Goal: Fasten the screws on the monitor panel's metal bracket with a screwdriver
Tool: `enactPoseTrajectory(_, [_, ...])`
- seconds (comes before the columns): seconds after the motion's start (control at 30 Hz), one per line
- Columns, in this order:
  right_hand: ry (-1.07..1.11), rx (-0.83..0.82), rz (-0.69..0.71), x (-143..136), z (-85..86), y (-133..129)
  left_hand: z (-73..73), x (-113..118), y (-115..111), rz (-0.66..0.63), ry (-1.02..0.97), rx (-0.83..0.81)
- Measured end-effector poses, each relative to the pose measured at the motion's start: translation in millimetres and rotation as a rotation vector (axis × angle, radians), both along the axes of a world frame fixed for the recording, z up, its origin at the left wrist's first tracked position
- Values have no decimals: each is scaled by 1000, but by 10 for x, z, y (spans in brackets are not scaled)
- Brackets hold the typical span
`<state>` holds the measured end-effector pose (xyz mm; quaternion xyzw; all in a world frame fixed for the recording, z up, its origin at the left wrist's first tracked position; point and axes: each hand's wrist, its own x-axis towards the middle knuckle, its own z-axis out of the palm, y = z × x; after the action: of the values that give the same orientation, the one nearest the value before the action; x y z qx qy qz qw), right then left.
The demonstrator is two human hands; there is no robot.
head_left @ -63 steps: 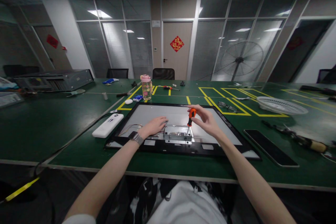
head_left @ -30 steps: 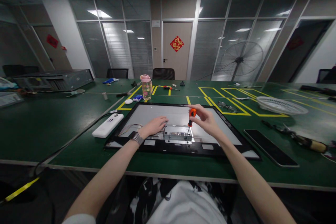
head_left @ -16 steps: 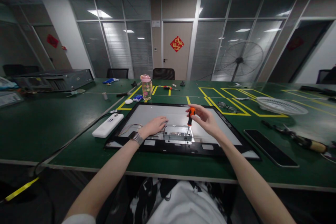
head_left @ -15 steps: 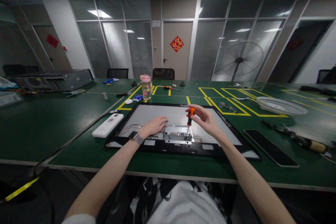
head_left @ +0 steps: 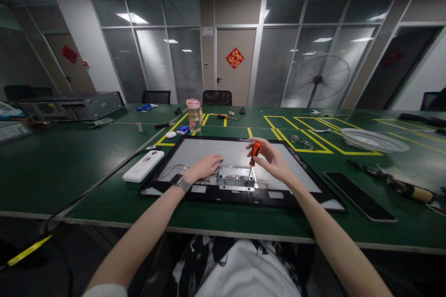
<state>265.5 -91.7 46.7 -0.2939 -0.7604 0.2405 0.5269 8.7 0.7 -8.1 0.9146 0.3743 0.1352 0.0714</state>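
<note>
A flat display panel with a black frame lies on the green table. Near its front edge sits a metal bracket box. My right hand grips an orange and black screwdriver, slightly tilted, its shaft reaching down to the right end of the bracket box. Palm down, my left hand lies on the panel with extended fingers beside the left end of the box, holding nothing. Thin wires run on the panel left of that hand.
White power bank left of the panel; black phone on the right. Beyond are a pink-lidded bottle, glasses, a white basket and another screwdriver. A computer case is at far left.
The screwdriver's handle has tilted slightly to the right in my right hand. My left hand has stayed in place.
</note>
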Motion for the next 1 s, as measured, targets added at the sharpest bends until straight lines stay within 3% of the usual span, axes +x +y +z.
enactPoseTrajectory(0.13, [-19,24,-80,11,-30,33,-21,-10,18,-1,1,4])
enactPoseTrajectory(0.37, [80,17,-58,5,-34,59,-29,-17,30,-10,-2,-3])
enactPoseTrajectory(0.57, [293,-37,-188,-47,-35,67,-39,-17,39,-15,2,4])
enactPoseTrajectory(0.7, [453,-158,-227,-215,-82,23,-35,-8,33,-15,9,30])
enactPoseTrajectory(1.0, [492,-141,-142,-480,-308,1,19,19,-22,1,31,31])
